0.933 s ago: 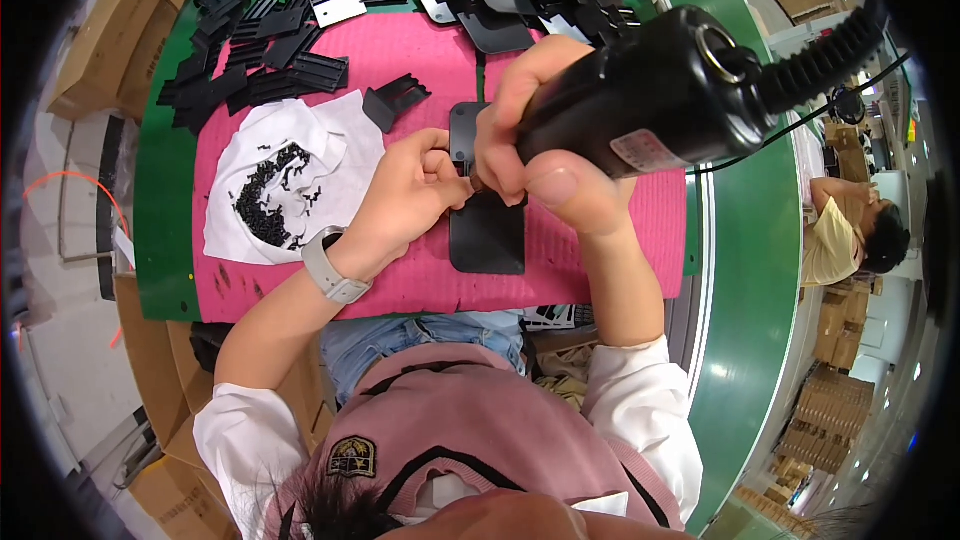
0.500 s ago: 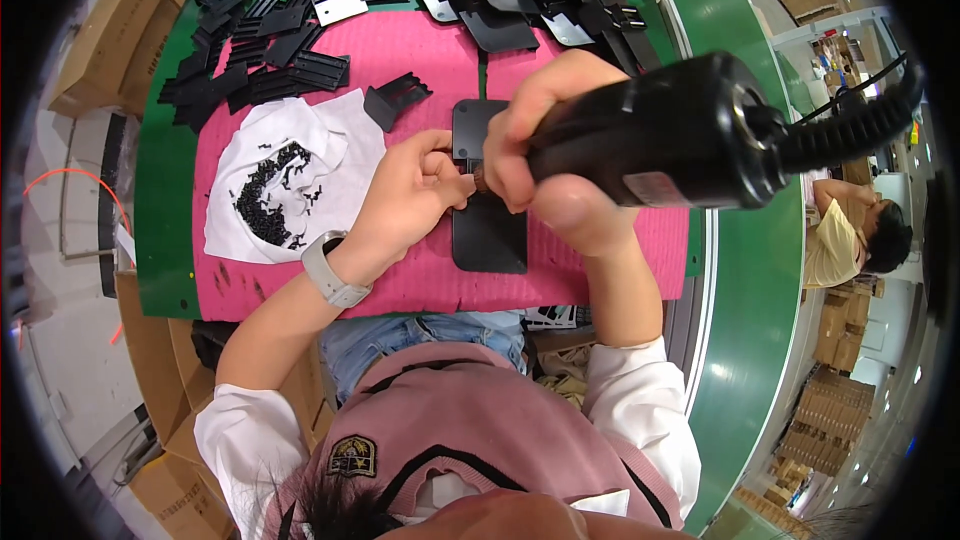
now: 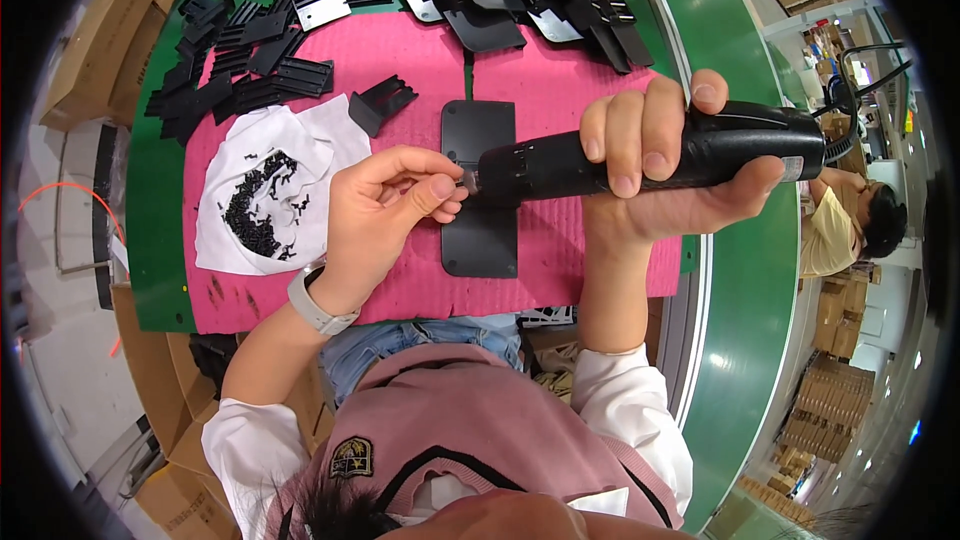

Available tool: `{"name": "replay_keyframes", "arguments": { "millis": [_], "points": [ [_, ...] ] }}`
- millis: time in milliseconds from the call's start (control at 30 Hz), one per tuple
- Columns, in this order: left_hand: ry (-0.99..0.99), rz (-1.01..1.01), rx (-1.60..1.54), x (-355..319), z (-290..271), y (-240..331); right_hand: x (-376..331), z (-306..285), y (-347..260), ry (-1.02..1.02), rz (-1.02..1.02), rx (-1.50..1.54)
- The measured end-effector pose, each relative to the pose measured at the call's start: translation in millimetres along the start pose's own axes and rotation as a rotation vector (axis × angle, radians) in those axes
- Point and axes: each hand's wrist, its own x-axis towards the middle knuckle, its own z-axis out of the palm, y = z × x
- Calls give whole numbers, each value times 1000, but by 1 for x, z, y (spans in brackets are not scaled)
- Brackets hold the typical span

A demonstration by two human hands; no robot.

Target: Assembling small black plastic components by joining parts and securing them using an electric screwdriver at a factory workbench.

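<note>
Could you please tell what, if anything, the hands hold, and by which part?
The right hand holds the black corded tool around the middle of its body. The left hand is at its tip; whether it grips something there cannot be told.

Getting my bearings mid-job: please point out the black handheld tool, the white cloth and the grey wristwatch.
Black handheld tool [image 3: 708, 152], head view: on the casing of its body.
White cloth [image 3: 318, 145], head view: on a bare upper part.
Grey wristwatch [image 3: 315, 310], head view: on its band.
</note>
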Motion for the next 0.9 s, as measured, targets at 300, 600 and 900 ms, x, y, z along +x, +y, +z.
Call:
{"name": "replay_keyframes", "arguments": {
  "millis": [300, 600, 900],
  "points": [
    [-5, -77, -69, 4, 1, 1, -4, 3, -1, -32, -43, -49],
    [-29, 76, 465, -4, 13, 5, 1, 3, -18, 78, 73, -61],
    [54, 122, 900, -2, 8, -10, -1, 6, -18, 91, 226, -518]
  ]
}}
